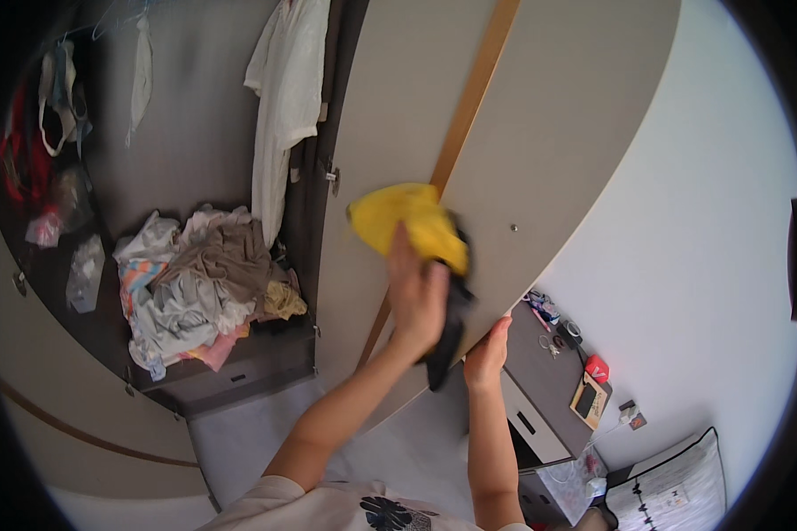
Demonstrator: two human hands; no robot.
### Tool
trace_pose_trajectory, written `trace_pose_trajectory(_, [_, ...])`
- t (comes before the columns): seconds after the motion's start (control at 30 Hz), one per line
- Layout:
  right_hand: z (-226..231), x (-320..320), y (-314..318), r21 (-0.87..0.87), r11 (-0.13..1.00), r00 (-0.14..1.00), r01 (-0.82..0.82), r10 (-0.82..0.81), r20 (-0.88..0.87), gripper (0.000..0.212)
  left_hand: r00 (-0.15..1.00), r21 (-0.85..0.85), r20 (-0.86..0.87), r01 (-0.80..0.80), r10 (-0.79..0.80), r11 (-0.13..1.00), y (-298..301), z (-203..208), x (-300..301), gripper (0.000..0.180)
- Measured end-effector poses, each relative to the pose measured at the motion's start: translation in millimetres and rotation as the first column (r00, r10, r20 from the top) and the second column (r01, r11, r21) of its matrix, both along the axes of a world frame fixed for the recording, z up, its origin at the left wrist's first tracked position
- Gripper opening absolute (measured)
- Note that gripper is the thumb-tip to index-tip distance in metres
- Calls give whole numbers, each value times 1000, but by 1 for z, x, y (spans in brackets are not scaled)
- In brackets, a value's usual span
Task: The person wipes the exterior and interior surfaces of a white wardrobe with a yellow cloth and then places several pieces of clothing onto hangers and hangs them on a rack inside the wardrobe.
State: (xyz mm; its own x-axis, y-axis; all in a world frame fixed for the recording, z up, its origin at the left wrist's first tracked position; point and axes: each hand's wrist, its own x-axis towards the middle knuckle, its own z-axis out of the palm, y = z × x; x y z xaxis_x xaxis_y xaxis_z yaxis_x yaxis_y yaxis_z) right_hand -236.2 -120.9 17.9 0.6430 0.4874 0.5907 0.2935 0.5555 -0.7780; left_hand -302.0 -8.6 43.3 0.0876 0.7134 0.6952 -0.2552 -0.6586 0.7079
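Observation:
My left hand (416, 296) holds a yellow cloth (412, 219) with a dark side hanging below it, flat against the beige inner face of an open wardrobe door (558, 115). Both the hand and the cloth are smeared by motion. Lower on the right, my right hand (488, 352) grips the free edge of the same door; part of its fingers is hidden behind the panel. A tan vertical strip (476, 84) runs down the door behind the cloth.
Left of the door, the open wardrobe holds a heap of crumpled clothes (199, 288) and a hanging white garment (285, 97). Another door (80, 389) stands open at far left. Beyond my right hand are a dark-topped desk (540, 354) with small items and a white cushion (682, 487).

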Motion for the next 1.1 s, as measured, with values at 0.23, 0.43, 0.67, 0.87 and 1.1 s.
trace_pose_trajectory(0.23, [10, 9, -27, -142, 898, 909, -416, 407, -92, 69, 981, 74, -166, -90, 101, 993, -57, -101, 7, 68])
trace_pose_trajectory(0.43, [8, -16, -15, -181, 905, 923, -386, 378, -80, 76, 858, -810, 510, 456, 61, 369, -26, -319, 19, 56])
trace_pose_trajectory(0.67, [-33, -17, -30, -214, 951, 974, -223, 207, -97, 77, 995, -887, 100, 82, 17, 454, -36, -228, 27, 67])
trace_pose_trajectory(0.87, [-78, -30, -24, -194, 962, 974, -192, 163, -159, 72, 993, -239, -34, -120, 115, 964, 68, -79, 12, 51])
trace_pose_trajectory(1.1, [-92, -26, -27, -200, 969, 983, -144, 118, -139, 71, 980, -61, -110, -176, 168, 983, 182, -110, 14, 53])
